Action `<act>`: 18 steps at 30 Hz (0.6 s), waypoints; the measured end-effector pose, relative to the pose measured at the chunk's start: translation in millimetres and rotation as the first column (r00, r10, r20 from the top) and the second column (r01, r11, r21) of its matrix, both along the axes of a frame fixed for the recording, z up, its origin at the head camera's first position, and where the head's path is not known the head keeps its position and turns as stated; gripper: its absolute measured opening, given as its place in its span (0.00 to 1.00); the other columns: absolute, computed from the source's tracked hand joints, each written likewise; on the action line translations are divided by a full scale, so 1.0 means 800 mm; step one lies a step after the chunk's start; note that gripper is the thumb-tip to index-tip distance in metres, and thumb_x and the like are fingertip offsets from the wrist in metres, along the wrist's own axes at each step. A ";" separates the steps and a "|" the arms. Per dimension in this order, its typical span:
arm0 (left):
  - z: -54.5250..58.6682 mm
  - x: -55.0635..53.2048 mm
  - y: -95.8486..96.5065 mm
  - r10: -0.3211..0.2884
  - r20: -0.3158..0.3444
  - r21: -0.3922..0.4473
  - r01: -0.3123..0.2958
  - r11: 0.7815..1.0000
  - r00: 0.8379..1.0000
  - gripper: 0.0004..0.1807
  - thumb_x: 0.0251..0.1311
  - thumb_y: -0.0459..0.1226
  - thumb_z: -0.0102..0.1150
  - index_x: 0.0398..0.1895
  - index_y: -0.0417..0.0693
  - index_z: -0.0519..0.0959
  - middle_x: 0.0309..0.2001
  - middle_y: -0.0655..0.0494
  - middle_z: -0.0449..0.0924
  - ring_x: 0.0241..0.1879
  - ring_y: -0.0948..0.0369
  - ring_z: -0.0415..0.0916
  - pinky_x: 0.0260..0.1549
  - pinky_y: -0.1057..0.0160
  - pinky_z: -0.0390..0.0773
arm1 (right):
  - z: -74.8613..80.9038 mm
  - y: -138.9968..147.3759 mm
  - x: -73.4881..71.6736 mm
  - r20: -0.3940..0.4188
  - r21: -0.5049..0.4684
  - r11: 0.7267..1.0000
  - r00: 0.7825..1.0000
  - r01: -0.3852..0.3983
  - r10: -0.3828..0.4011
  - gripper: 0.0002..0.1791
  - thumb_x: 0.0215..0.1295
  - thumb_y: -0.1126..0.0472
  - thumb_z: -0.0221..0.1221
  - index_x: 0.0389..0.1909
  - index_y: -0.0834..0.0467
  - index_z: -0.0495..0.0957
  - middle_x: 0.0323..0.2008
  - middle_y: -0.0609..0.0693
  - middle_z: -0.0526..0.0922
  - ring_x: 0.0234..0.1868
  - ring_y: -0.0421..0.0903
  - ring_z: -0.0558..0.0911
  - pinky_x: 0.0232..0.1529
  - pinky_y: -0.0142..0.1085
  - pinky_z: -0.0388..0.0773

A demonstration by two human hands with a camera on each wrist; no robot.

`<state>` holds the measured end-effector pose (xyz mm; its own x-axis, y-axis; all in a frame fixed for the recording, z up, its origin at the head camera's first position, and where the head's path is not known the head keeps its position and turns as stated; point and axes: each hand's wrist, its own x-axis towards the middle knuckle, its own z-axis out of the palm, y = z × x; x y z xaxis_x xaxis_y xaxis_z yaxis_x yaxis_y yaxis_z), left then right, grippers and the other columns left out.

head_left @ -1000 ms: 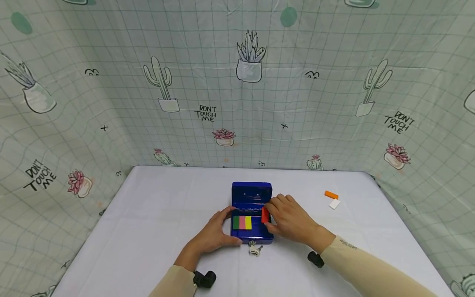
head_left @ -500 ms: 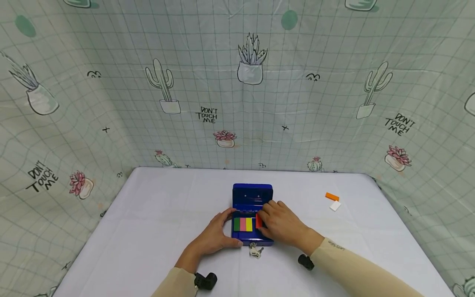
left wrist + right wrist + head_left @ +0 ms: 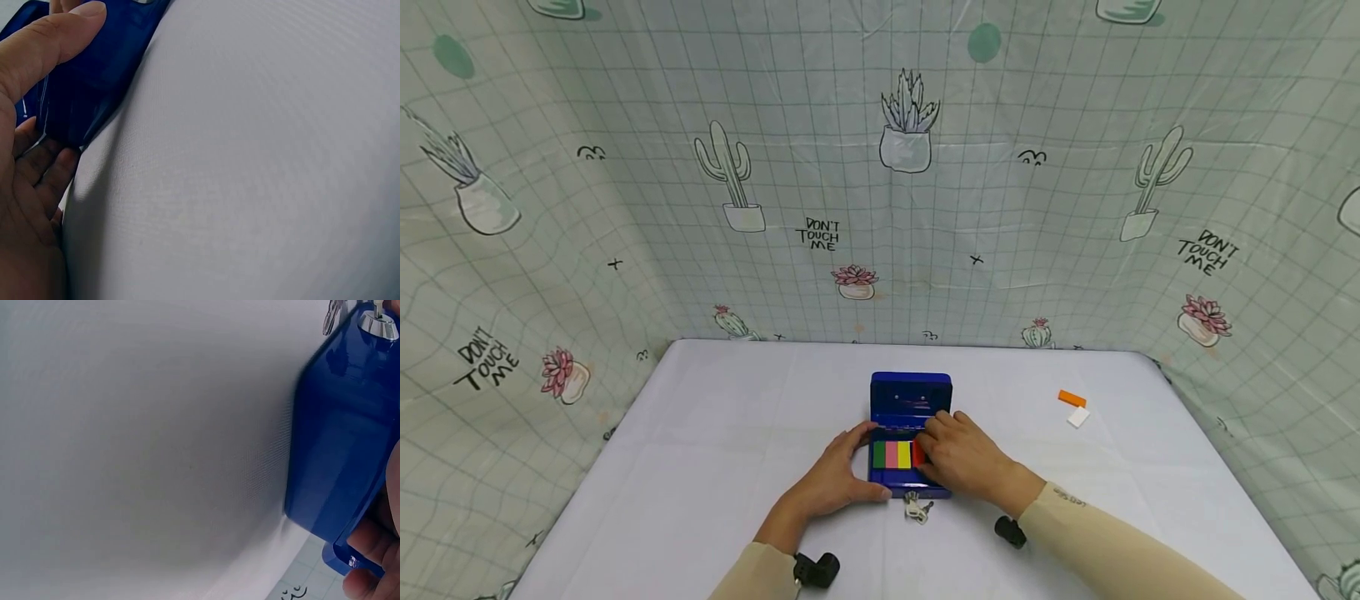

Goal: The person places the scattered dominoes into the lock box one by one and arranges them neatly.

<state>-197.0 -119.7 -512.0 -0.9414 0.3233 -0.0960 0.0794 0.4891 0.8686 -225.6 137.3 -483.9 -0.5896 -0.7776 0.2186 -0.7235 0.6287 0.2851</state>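
A blue metal cash box (image 3: 912,392) stands with its lid raised in the head view. Inside, a green block (image 3: 878,455), a pink block (image 3: 891,455) and a yellow block (image 3: 904,455) lie side by side. My right hand (image 3: 968,457) pinches a red block (image 3: 918,454) right beside the yellow one, its fingers partly covering it. My left hand (image 3: 829,477) holds the box's left end, thumb at the front and fingers toward the back. In the left wrist view the thumb (image 3: 56,40) lies over the blue wall. The right wrist view shows the box's outer side (image 3: 340,444).
Keys (image 3: 917,509) hang from the lock at the box's front. An orange block (image 3: 1072,398) and a white block (image 3: 1078,417) lie on the white tablecloth (image 3: 752,400) to the right. A patterned curtain (image 3: 970,200) stands behind the table.
My right hand has moved the red block leftward from the box's right side to beside the yellow block. My left hand has kept its hold on the box.
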 end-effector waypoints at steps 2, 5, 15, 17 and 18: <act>0.000 0.000 0.000 0.002 0.003 -0.001 -0.002 1.000 1.000 0.58 0.49 0.50 0.84 0.82 0.55 0.60 0.77 0.48 0.67 0.79 0.45 0.57 0.76 0.29 0.54 | 0.001 -0.001 0.000 -0.008 -0.001 1.000 1.000 -0.003 0.003 0.23 0.67 0.40 0.69 0.47 0.56 0.87 0.37 0.47 0.83 0.40 0.46 0.74 0.38 0.37 0.71; 0.000 0.000 0.000 0.003 0.003 -0.004 -0.003 1.000 1.000 0.58 0.49 0.50 0.84 0.82 0.56 0.60 0.77 0.48 0.67 0.79 0.45 0.57 0.76 0.29 0.55 | 0.001 -0.003 0.001 -0.007 -0.002 1.000 1.000 -0.004 0.004 0.23 0.67 0.40 0.69 0.47 0.55 0.88 0.36 0.47 0.83 0.40 0.46 0.74 0.37 0.36 0.69; 0.000 0.000 0.000 0.009 0.010 -0.010 -0.009 1.000 1.000 0.58 0.49 0.51 0.84 0.82 0.56 0.60 0.78 0.49 0.67 0.79 0.44 0.56 0.75 0.28 0.54 | -0.001 -0.005 -0.002 0.025 0.038 0.999 1.000 0.005 -0.005 0.20 0.69 0.42 0.68 0.48 0.54 0.89 0.35 0.46 0.83 0.39 0.46 0.73 0.35 0.34 0.64; 0.000 0.000 0.000 0.010 0.011 -0.010 -0.010 1.000 1.000 0.58 0.49 0.51 0.84 0.82 0.56 0.60 0.78 0.49 0.67 0.79 0.44 0.57 0.75 0.28 0.54 | -0.002 -0.005 -0.002 0.025 0.033 0.999 1.000 0.001 -0.002 0.20 0.69 0.42 0.68 0.47 0.53 0.89 0.35 0.46 0.83 0.39 0.46 0.73 0.35 0.34 0.65; -0.001 0.000 0.000 0.010 0.011 -0.009 -0.010 1.000 1.000 0.58 0.49 0.51 0.84 0.82 0.56 0.60 0.78 0.49 0.67 0.79 0.44 0.57 0.75 0.28 0.54 | -0.002 -0.005 -0.002 0.024 0.029 1.000 1.000 -0.001 0.001 0.20 0.68 0.41 0.68 0.47 0.53 0.89 0.34 0.46 0.83 0.39 0.46 0.73 0.35 0.34 0.65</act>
<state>-196.7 -119.6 -512.5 -0.9436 0.3126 -0.1095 0.0647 0.4979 0.8648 -227.3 133.0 -485.8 -0.5937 -0.7840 0.1813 -0.7310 0.6197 0.2858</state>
